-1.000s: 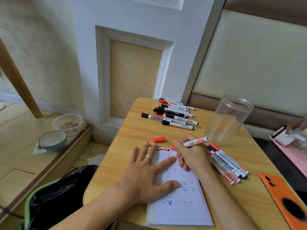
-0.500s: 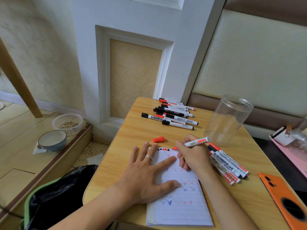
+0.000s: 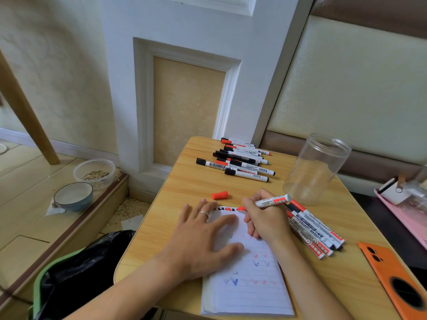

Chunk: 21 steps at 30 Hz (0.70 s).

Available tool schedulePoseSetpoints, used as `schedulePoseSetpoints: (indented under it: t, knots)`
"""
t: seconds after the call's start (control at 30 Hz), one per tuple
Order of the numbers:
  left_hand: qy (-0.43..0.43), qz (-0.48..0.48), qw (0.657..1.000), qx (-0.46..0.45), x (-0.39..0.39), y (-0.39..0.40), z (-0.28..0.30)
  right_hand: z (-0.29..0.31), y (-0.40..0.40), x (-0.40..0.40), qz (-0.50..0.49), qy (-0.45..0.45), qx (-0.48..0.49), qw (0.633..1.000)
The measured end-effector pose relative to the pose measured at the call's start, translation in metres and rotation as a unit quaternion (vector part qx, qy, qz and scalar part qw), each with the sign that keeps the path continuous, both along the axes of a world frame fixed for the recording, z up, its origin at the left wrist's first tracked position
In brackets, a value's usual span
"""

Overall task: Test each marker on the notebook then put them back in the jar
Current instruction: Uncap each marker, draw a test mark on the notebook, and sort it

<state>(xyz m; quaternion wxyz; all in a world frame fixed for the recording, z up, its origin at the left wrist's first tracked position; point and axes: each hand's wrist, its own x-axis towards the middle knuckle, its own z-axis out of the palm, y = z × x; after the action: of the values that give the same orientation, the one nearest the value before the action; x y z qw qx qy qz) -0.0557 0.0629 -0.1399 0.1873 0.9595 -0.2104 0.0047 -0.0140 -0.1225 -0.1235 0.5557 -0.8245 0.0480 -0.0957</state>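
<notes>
A lined notebook (image 3: 249,287) lies open on the wooden table (image 3: 189,188), marked with red and blue ticks. My left hand (image 3: 203,239) presses flat on its left side, fingers spread. My right hand (image 3: 263,218) grips an uncapped red marker (image 3: 272,201), its tip at the page's top edge. The red cap (image 3: 220,195) lies loose just beyond the notebook. A clear jar (image 3: 314,167) stands empty at the right. One heap of markers (image 3: 240,161) lies at the far edge, another heap (image 3: 314,229) to the right of my right hand.
An orange phone (image 3: 397,278) lies at the table's near right corner. A pink tray (image 3: 402,204) sits off the right edge. Left of the table are a bin with a black bag (image 3: 76,273), a blue bowl (image 3: 73,196) and a clear tub (image 3: 94,172) on the floor.
My right hand has shifted the marker slightly up the page, so the tip is now at the top edge. My left hand stays flat on the notebook.
</notes>
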Motion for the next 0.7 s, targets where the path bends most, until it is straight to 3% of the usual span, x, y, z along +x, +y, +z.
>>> schedulePoseSetpoints:
  t: [0.23,0.53,0.7]
  knots:
    - [-0.127,0.122,0.972,-0.156,0.034,-0.008,0.010,-0.001,-0.001,-0.002,0.020,-0.004,0.010,1.000]
    - [-0.102,0.176,0.974,-0.104,0.077,-0.022,-0.003,-0.002,-0.005,-0.005,0.052,-0.032,0.031,0.998]
    - [-0.130,0.167,0.962,-0.175,0.073,-0.024,0.001,0.003,-0.008,-0.005,0.068,-0.054,0.058,0.995]
